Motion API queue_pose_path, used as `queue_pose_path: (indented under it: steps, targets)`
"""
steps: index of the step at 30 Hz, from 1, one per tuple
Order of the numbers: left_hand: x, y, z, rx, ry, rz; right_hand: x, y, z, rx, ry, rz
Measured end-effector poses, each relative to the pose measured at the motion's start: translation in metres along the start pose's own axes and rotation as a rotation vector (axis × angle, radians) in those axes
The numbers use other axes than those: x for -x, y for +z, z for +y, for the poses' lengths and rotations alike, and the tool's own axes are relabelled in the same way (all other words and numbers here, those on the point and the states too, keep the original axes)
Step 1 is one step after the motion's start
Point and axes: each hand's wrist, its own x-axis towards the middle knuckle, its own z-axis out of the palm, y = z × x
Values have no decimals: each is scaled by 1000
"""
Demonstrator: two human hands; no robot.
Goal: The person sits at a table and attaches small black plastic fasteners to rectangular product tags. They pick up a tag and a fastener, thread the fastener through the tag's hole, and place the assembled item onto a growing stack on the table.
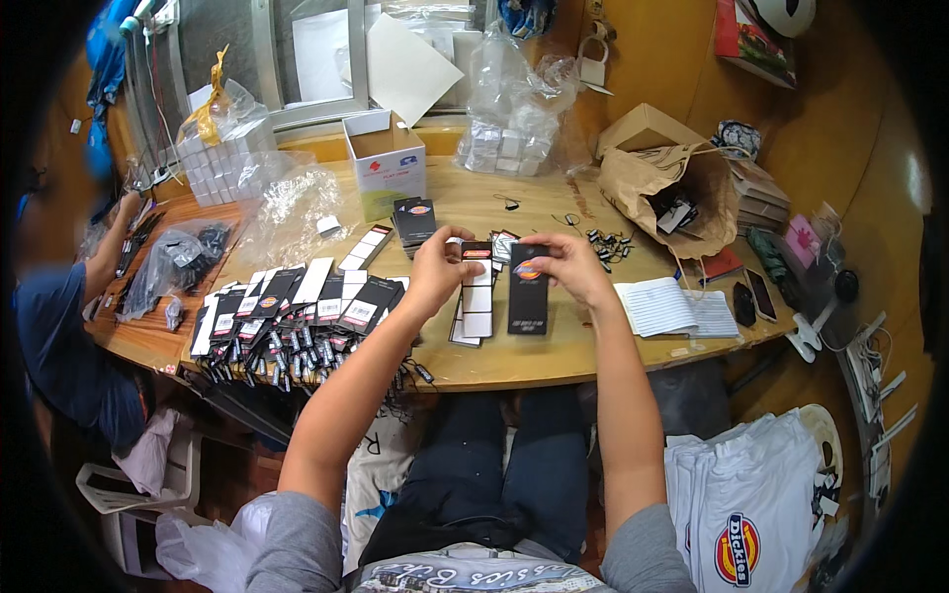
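1. I see the black hang tag (528,306) upright over the wooden table (561,362), its upper part pinched between the thumb and fingers of the right hand (573,269).
2. Just left of the black hang tag, I have the left hand (444,271) gripping a white tag with black bands (477,300).
3. Farther left of the black hang tag, I see a heap of corded tags (297,308).
4. Beyond it, leftward, stands an open white carton (388,176).
5. Right of it lies a lined notebook (656,305); behind the notebook, a brown paper bag (633,183).

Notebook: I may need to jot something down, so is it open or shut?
Open: the notebook lies spread, lined pages facing up.
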Motion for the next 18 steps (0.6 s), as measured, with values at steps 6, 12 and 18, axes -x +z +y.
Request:
queue_pose_path:
  steps: [6,12,18]
  targets:
    - [40,7,16,506,-227,-7,35,39,-11,-40,-34,86]
    - [73,-5,11,406,-266,124,20,50,5,-82,-33,-215]
    - [86,-16,26,462,-221,157,-83,1,55,718,273,293]
